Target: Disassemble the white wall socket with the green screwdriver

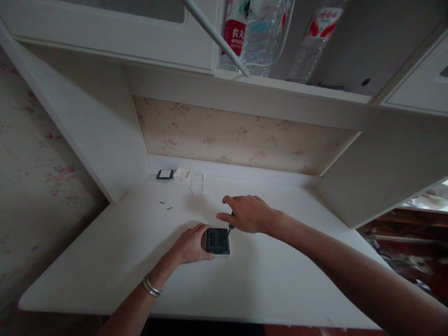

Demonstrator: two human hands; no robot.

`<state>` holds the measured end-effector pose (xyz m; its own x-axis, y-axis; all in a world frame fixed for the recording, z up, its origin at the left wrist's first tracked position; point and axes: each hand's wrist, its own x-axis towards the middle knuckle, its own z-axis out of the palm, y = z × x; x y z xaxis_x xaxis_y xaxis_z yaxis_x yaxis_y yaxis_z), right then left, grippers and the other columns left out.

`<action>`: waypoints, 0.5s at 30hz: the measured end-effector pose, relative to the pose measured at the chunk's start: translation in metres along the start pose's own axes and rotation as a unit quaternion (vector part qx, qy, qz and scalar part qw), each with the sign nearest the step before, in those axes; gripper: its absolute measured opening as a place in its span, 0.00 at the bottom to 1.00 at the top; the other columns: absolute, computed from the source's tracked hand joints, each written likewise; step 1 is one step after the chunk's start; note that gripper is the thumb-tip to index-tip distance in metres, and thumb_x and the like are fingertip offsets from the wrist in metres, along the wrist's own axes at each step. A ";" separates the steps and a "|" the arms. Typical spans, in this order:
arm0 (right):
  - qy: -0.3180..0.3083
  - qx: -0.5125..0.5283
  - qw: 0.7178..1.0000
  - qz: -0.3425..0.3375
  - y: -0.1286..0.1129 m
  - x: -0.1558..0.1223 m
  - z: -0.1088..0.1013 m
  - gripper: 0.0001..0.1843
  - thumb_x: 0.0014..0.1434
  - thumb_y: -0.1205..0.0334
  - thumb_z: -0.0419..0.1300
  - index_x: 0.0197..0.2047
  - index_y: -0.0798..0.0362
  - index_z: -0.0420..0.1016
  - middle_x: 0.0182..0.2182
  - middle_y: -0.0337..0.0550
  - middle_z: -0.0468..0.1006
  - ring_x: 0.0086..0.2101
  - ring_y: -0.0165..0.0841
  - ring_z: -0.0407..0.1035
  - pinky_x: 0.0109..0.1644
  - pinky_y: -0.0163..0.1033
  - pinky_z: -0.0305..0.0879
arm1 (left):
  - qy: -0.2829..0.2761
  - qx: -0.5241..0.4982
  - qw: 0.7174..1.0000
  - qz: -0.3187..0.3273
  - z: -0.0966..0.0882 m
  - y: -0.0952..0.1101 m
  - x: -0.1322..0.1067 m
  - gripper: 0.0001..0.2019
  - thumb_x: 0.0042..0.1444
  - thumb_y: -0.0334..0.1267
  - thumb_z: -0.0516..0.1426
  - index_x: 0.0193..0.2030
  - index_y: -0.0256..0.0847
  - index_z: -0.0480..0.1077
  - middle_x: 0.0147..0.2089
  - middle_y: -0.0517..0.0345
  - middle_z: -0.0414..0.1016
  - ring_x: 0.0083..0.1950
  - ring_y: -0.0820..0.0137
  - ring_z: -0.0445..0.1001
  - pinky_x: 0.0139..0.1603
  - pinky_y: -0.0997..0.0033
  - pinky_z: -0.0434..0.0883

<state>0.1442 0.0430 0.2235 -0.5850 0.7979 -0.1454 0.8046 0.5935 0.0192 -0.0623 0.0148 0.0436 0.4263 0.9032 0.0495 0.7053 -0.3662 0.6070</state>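
Observation:
A dark square wall socket panel (217, 241) with a pale edge lies on the white desk. My left hand (192, 244) grips it from the left, thumb at the near side and fingers at the far side. My right hand (250, 213) holds a screwdriver (231, 226) with a green handle, mostly hidden by the fingers. Its thin shaft slants down to the panel's right side, where the tip seems to touch. Two small dark screw-like pieces (170, 208) lie on the desk, left of and beyond the panel.
Along the desk's back stand a black frame with a white square (165, 174), a white box-like part (182, 174) and thin clear frames (198, 178). Overhead, a shelf (297, 87) holds plastic bottles (264, 35), with a white cable (213, 32) hanging in front. Side panels (94, 116) flank the desk.

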 end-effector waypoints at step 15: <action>-0.026 0.042 0.992 -0.113 0.000 -0.002 -0.002 0.21 0.60 0.66 0.53 0.57 0.50 0.65 0.51 0.50 0.72 0.41 0.37 0.73 0.39 0.39 0.64 | -0.014 0.002 0.999 -0.033 -0.005 0.007 0.002 0.36 0.33 0.48 0.68 0.52 0.45 0.65 0.51 0.54 0.72 0.47 0.57 0.74 0.46 0.65 0.69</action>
<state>0.1450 0.0414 0.2258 -0.7477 0.6369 -0.1879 0.6598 0.7444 -0.1021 -0.0595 0.0147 0.0519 0.3948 0.9187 -0.0133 0.7341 -0.3067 0.6058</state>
